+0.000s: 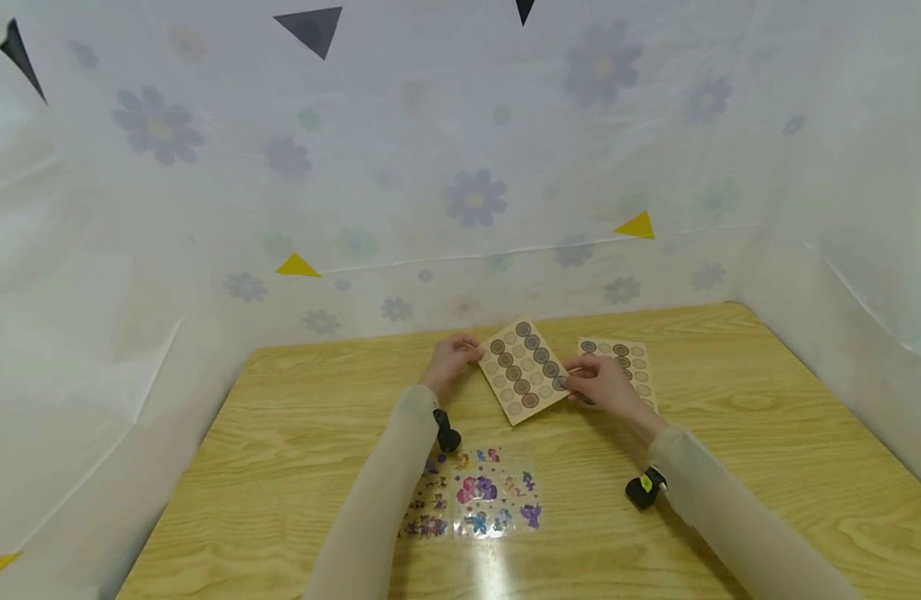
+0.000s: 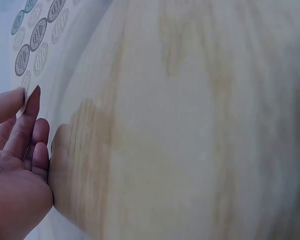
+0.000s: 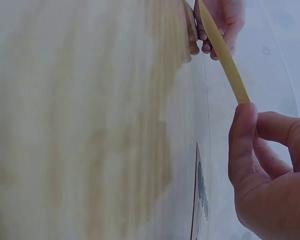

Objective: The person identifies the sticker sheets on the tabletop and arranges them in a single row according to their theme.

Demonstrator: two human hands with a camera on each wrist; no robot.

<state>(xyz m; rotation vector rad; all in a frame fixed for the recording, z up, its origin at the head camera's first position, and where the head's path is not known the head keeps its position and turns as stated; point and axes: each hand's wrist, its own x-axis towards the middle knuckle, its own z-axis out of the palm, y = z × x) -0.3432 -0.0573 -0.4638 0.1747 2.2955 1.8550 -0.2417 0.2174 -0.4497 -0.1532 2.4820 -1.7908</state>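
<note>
Both hands hold a tan sticker sheet [image 1: 517,370] with rows of round seal-like stickers, tilted above the table. My left hand [image 1: 450,360] pinches its left corner between thumb and forefinger; the left wrist view shows that hand [image 2: 20,145] and part of the printed face. At the sheet's right corner, my right hand [image 1: 604,385] pinches it between thumb and fingers. In the right wrist view the sheet [image 3: 225,57] appears nearly edge-on above the right hand [image 3: 270,165]. A second sheet of round stickers [image 1: 640,367] lies on the table, partly hidden behind the right hand.
A clear sheet of colourful cartoon stickers [image 1: 505,492] lies nearer on the wooden table [image 1: 280,467], partly covered by the left sleeve. White flower-patterned sheeting [image 1: 400,192] surrounds the table at the back and sides. Each wrist wears a small black camera [image 1: 448,438].
</note>
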